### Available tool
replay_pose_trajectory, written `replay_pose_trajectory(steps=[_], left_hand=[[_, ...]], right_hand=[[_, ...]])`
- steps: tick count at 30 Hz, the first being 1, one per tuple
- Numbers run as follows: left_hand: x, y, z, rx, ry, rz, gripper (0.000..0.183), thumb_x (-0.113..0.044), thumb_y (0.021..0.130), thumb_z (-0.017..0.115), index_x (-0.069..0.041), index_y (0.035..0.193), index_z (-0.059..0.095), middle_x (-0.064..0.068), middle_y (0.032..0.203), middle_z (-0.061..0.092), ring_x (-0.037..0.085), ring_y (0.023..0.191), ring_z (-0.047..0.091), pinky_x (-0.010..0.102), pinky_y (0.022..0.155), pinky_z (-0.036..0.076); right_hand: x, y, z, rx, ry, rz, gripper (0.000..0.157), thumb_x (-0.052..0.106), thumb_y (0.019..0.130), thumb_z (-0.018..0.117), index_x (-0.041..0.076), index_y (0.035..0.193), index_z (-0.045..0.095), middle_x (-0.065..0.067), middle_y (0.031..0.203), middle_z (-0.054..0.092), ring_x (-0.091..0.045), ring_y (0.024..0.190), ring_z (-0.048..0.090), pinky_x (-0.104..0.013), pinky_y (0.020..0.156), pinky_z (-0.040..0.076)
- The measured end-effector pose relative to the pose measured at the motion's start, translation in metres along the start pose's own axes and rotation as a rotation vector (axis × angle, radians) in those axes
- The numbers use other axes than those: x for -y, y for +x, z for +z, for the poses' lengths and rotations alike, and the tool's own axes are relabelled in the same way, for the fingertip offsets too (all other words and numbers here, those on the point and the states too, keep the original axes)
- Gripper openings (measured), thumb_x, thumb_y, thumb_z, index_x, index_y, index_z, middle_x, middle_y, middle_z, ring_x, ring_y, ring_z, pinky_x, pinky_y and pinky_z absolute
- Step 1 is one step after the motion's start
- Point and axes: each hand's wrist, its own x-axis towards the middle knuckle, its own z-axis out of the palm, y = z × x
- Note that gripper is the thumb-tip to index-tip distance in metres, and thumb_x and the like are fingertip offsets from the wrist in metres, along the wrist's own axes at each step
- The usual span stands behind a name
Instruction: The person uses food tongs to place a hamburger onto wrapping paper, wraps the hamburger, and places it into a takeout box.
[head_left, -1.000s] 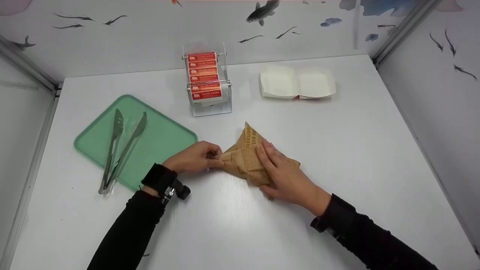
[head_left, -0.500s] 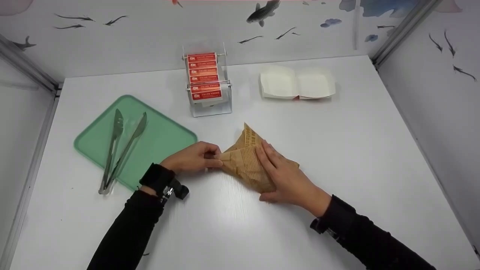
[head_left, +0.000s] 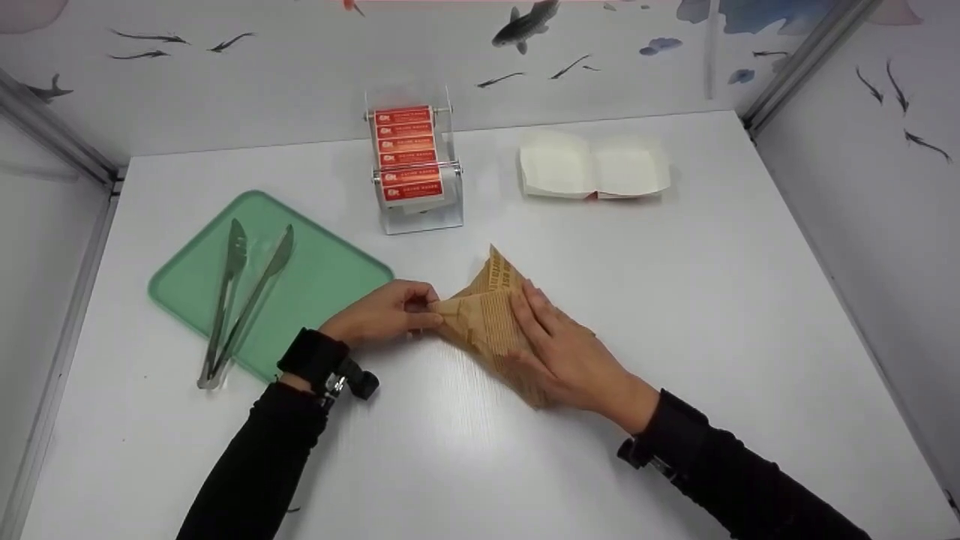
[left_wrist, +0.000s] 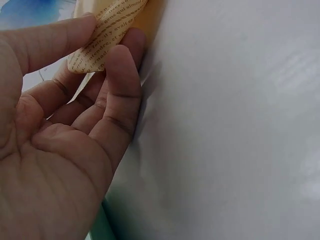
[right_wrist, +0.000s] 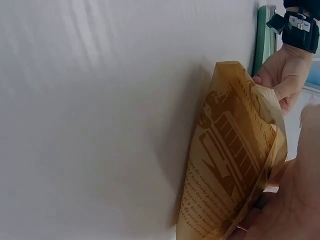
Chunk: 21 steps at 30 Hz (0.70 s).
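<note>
A brown food wrapping paper (head_left: 480,322) printed with newspaper-style text lies folded on the white table, one corner pointing toward the back. What may be inside it is hidden. My left hand (head_left: 382,311) pinches the paper's left corner between thumb and fingers, seen closely in the left wrist view. Across the right part of the paper rests my right hand (head_left: 570,352), its fingers straight and pressing on top. In the right wrist view, a loose flap of the wrapping paper (right_wrist: 225,165) stands up off the table beside the right hand.
A green tray (head_left: 330,255) holds metal tongs (head_left: 274,262), whose end overhangs the near rim. At the back stand a clear dispenser with a roll of red labels (head_left: 409,157) and an opened white paper box (head_left: 596,165). Walls enclose the table.
My right thumb has moved from the paper's near edge up onto its surface. A near flap of the paper now reaches farther toward me. The left hand has shifted slightly left, still pinching the corner.
</note>
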Motion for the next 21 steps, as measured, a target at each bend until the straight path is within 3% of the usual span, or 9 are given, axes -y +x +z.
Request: replay_pose_trajectory(steps=[3,7,11,13,15,19,21], left_hand=[[0.000,-0.001,0.000,-0.020,-0.073,-0.006,0.007,-0.010,0.103,0.071,-0.006,0.104,0.065,0.002,0.093,0.074,0.014,0.081,0.067,0.023,0.069,0.051],[0.001,-0.003,0.000,-0.041,-0.162,-0.016,0.008,-0.003,0.101,0.070,-0.003,0.104,0.063,0.009,0.090,0.076,0.015,0.076,0.074,0.022,0.062,0.052],[0.000,-0.003,0.001,-0.102,-0.143,-0.014,0.012,-0.001,0.101,0.070,-0.002,0.109,0.062,0.015,0.094,0.077,0.017,0.075,0.074,0.023,0.061,0.052],[-0.003,-0.004,0.005,-0.169,-0.049,-0.002,0.016,-0.003,0.100,0.071,-0.004,0.114,0.062,0.015,0.101,0.076,0.018,0.082,0.073,0.025,0.067,0.054],[-0.010,-0.006,0.012,-0.255,0.118,0.046,0.022,-0.006,0.099,0.073,-0.004,0.118,0.062,0.015,0.109,0.074,0.021,0.092,0.072,0.031,0.076,0.057],[-0.035,-0.013,0.042,-0.461,0.529,0.240,0.026,-0.012,0.098,0.074,-0.006,0.123,0.068,0.012,0.120,0.070,0.028,0.110,0.067,0.044,0.097,0.057],[-0.048,-0.015,0.063,-0.521,0.700,0.353,0.027,-0.015,0.100,0.072,-0.007,0.126,0.071,0.013,0.125,0.070,0.031,0.116,0.067,0.049,0.099,0.057]], right_hand=[[0.001,0.001,0.003,-0.041,-0.010,-0.010,0.073,0.034,0.114,0.052,-0.007,0.167,0.022,-0.033,0.174,0.019,-0.045,0.160,0.032,-0.057,0.126,0.037],[0.002,0.002,0.005,-0.058,-0.037,-0.013,0.072,0.032,0.113,0.055,-0.007,0.166,0.025,-0.033,0.173,0.023,-0.045,0.159,0.036,-0.058,0.124,0.039],[0.003,0.002,0.005,-0.046,-0.041,0.004,0.073,0.034,0.113,0.055,-0.004,0.167,0.025,-0.030,0.174,0.024,-0.043,0.159,0.036,-0.057,0.125,0.039],[0.004,0.003,0.004,-0.044,-0.046,0.011,0.073,0.035,0.113,0.055,-0.004,0.167,0.024,-0.031,0.174,0.024,-0.043,0.159,0.036,-0.057,0.125,0.040],[0.005,0.004,0.005,-0.047,-0.054,0.016,0.074,0.034,0.113,0.055,-0.004,0.167,0.024,-0.031,0.173,0.025,-0.043,0.159,0.037,-0.057,0.124,0.040],[0.006,0.005,0.006,-0.078,-0.095,0.015,0.073,0.033,0.112,0.057,-0.005,0.166,0.027,-0.032,0.171,0.029,-0.043,0.156,0.041,-0.058,0.121,0.044],[0.007,0.005,0.007,-0.103,-0.131,0.010,0.072,0.032,0.111,0.059,-0.006,0.165,0.030,-0.032,0.170,0.033,-0.042,0.155,0.044,-0.058,0.118,0.047]])
